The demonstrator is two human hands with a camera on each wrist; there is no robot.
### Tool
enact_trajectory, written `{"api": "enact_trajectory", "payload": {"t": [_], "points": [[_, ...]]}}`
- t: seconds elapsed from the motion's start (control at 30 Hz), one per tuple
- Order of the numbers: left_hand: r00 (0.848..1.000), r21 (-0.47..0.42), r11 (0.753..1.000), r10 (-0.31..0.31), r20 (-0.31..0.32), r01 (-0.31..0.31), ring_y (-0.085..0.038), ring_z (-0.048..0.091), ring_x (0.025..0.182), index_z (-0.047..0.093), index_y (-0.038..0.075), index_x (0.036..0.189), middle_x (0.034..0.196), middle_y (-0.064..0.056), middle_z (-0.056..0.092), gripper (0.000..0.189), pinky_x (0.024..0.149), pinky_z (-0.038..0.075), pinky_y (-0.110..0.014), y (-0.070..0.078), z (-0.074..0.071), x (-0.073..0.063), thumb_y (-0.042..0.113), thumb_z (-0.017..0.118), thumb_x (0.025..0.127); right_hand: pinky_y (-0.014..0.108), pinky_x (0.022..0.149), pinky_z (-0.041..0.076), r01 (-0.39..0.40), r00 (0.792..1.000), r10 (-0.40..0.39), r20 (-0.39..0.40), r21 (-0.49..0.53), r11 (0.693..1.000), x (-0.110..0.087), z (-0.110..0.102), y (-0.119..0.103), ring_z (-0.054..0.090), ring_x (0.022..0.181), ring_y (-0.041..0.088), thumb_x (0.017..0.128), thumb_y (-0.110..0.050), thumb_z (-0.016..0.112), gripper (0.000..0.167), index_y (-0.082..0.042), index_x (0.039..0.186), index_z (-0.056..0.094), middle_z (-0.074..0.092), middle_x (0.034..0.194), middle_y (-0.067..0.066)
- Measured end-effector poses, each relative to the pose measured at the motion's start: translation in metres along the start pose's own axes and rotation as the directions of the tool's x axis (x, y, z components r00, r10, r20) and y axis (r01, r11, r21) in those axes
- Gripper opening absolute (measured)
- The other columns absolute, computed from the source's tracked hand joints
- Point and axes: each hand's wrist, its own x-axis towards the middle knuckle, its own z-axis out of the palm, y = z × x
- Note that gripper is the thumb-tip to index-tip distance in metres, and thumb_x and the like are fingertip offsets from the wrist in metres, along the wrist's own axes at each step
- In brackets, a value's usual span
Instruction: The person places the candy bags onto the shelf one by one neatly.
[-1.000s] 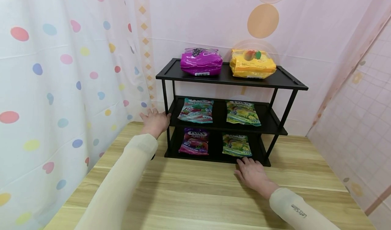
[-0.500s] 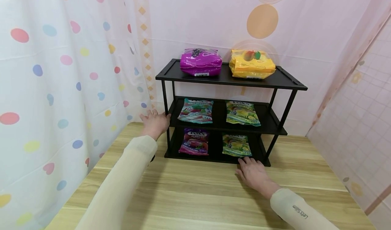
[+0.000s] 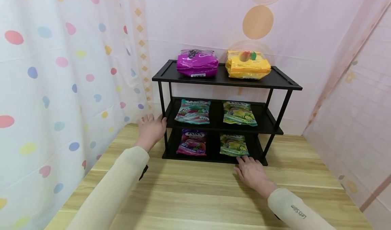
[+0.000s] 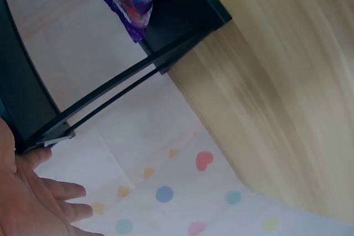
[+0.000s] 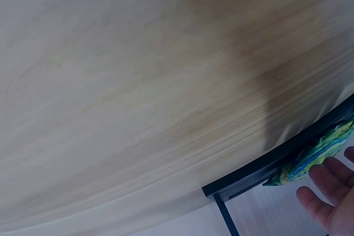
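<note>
A black three-tier shelf rack [image 3: 216, 112] stands on the wooden table. My left hand [image 3: 150, 131] is at its left side by the middle tier, fingers spread and fairly straight, the nearest digit against the frame. In the left wrist view, the spread fingers [image 4: 63, 190] hold nothing. My right hand [image 3: 252, 172] rests with relaxed fingertips at the bottom tier's front edge, just before a green-yellow candy bag [image 3: 233, 144]. Left of that bag lies a purple-pink candy bag [image 3: 192, 142]. On the middle tier lie a teal candy bag [image 3: 193, 111] and another green-yellow candy bag [image 3: 239, 113].
On the top tier sit a plump purple bag [image 3: 197, 63] and a plump yellow bag [image 3: 248, 65]. A dotted curtain [image 3: 61, 73] hangs at the left, and a pink patterned curtain [image 3: 195, 16] covers the back and right. The wooden table [image 3: 189, 192] extends in front of the rack.
My left hand has slipped slightly lower and nearer along the rack's left side. The right hand stays at the bottom edge. The head view has shifted a little; the bags keep their places.
</note>
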Motion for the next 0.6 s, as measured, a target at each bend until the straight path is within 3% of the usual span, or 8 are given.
{"api": "enact_trajectory", "payload": {"t": [0.1,0.23,0.6], "points": [[1.0,-0.027,1.0,-0.007,-0.015,0.007,-0.057,0.027,0.133,0.045,0.002,0.147,0.145,-0.036,0.037,0.057,0.101,0.019,-0.075,0.0,0.004,-0.006,0.037,0.02,0.109,0.051,0.083,0.052,-0.011,1.0,0.011,0.004,0.012,1.0,0.001,-0.001,-0.003,0.062,0.107,0.035,0.1,-0.039,0.058,0.047,-0.006,0.133,0.061,0.063,0.122,0.016],[1.0,-0.043,0.999,-0.021,-0.014,0.02,-0.054,0.023,0.138,0.034,-0.001,0.151,0.151,-0.036,0.03,0.061,0.102,0.017,-0.075,0.002,0.009,-0.016,0.04,0.021,0.109,0.05,0.082,0.052,-0.024,1.0,0.024,0.0,0.028,0.999,0.002,-0.003,-0.009,0.062,0.106,0.036,0.1,-0.039,0.058,0.048,-0.005,0.133,0.06,0.063,0.121,0.017],[0.998,-0.119,0.991,-0.049,0.033,0.053,-0.05,0.008,0.146,-0.004,-0.009,0.154,0.158,-0.035,0.007,0.093,0.11,0.004,-0.071,0.013,0.03,-0.053,0.051,0.044,0.102,0.052,0.088,0.05,-0.102,0.995,0.102,-0.004,0.063,0.993,-0.002,-0.009,-0.02,0.059,0.112,0.038,0.101,-0.04,0.056,0.051,-0.003,0.136,0.057,0.06,0.125,0.018]]}}
